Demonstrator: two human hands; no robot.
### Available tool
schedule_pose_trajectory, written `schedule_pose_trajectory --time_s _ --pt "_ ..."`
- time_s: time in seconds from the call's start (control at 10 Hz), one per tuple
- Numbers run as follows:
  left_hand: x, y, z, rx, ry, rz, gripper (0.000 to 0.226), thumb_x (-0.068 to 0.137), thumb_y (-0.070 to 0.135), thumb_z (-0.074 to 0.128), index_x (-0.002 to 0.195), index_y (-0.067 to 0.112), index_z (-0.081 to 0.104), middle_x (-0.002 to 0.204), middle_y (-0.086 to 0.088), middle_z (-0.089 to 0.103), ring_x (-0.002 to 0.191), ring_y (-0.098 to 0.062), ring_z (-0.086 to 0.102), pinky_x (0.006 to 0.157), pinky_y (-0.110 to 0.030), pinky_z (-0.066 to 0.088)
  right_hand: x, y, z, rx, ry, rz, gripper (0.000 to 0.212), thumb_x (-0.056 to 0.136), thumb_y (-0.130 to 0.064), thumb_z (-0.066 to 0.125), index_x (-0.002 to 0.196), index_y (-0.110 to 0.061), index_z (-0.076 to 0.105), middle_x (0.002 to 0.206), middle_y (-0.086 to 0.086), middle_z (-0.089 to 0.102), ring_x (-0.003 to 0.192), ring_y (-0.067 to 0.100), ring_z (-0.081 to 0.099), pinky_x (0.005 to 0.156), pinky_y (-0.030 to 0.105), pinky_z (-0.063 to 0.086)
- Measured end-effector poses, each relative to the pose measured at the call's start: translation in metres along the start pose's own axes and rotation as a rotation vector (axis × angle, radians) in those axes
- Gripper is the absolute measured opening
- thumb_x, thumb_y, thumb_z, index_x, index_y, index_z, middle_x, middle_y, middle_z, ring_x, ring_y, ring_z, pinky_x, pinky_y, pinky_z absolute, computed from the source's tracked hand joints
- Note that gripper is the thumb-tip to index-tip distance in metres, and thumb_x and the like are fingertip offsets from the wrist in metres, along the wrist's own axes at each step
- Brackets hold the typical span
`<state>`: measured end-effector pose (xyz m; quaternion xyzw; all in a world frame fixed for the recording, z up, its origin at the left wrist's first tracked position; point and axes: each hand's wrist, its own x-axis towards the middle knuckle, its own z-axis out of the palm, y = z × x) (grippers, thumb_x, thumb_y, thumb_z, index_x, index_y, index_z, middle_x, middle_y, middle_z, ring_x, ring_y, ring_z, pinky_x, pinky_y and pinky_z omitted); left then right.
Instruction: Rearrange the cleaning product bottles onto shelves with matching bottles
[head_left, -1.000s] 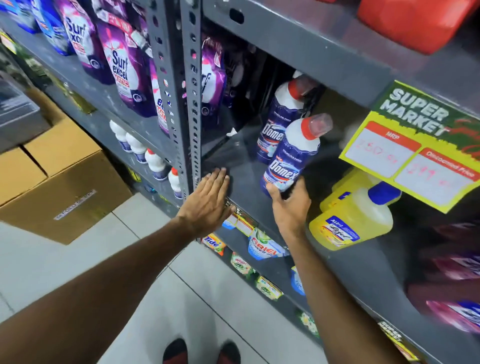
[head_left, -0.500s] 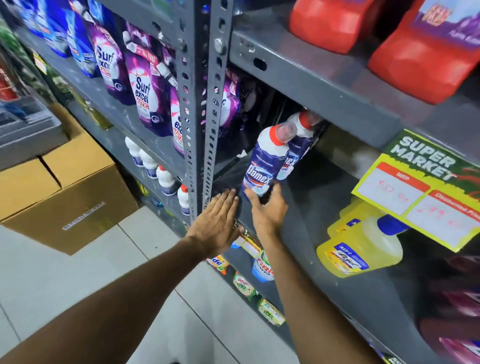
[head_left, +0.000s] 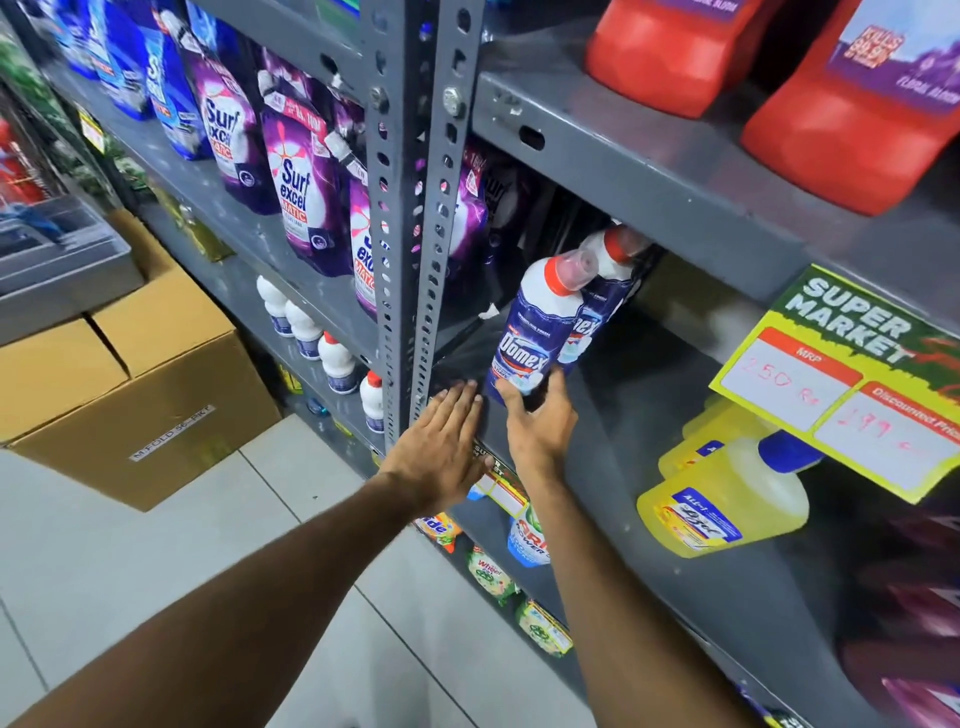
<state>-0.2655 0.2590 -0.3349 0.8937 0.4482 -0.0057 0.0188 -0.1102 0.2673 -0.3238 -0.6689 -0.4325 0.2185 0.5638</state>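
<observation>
A blue Domex bottle (head_left: 535, 332) with a white shoulder and red cap stands on the grey middle shelf (head_left: 639, 415). My right hand (head_left: 540, 421) grips its base. A second Domex bottle (head_left: 605, 296) stands right behind it, touching. My left hand (head_left: 441, 441) lies flat with fingers spread on the shelf's front edge, just left of the held bottle, beside the grey upright post (head_left: 410, 208). Further right on the same shelf lie yellow bottles (head_left: 727, 504) with blue caps.
Purple Surf Excel pouches (head_left: 296, 176) fill the shelf to the left, white bottles (head_left: 332, 358) stand on the one below it. Red jugs (head_left: 857, 119) sit on the top shelf. A yellow price sign (head_left: 841, 384) hangs right. Cardboard boxes (head_left: 135, 395) stand on the tiled floor.
My right hand has slid the front Domex bottle left along the shelf and stood it upright against the second bottle. My left hand has stayed on the shelf edge.
</observation>
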Motion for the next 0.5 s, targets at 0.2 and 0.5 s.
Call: schedule_pose_trajectory --time_s 0.2,0.5 --pt "0.001 -0.001 0.004 -0.009 -0.001 0.004 0.085 0.103 0.064 0.004 0.161 0.003 -0.009 0.17 -0.02 -0.011 0.159 -0.032 -0.01 0.131 -0.046 -0.002 0.0 0.001 -0.002 -0.018 -0.009 0.035 0.051 0.089 -0.025 0.086 0.13 -0.009 0.06 0.115 -0.008 0.07 0.101 0.014 0.072 0.092 0.038 0.062" --pt "0.003 -0.003 -0.006 -0.006 -0.052 0.01 0.086 0.105 0.063 0.013 0.16 0.001 -0.01 0.169 -0.021 -0.013 0.159 -0.033 -0.009 0.128 -0.043 -0.01 0.0 -0.012 -0.013 0.206 -0.032 0.149 0.076 0.076 -0.004 0.092 0.143 -0.008 0.056 0.131 0.009 0.074 0.118 0.024 0.074 0.095 0.036 0.06"
